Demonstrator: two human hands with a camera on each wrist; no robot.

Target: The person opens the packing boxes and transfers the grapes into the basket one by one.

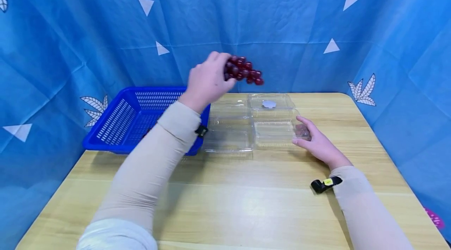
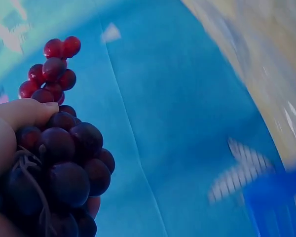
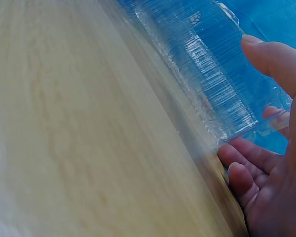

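Note:
My left hand [image 1: 208,80] grips a bunch of dark red grapes [image 1: 243,71] in the air, above and behind the clear plastic boxes. In the left wrist view the thumb lies across the grapes [image 2: 71,182], and a thin brown stem shows near the palm. Two clear boxes with raised lids stand side by side, a left box [image 1: 229,139] and a right box [image 1: 274,128] with a pale round sticker [image 1: 269,104]. At the right box's outer end, my right hand [image 1: 315,140] holds it between thumb and fingers; some fingers show through the plastic.
A blue plastic basket [image 1: 105,134] stands at the left of the wooden table [image 1: 260,203]. Something dark red lies inside, mostly hidden by the left arm. A blue patterned curtain [image 1: 267,19] hangs behind and at both sides.

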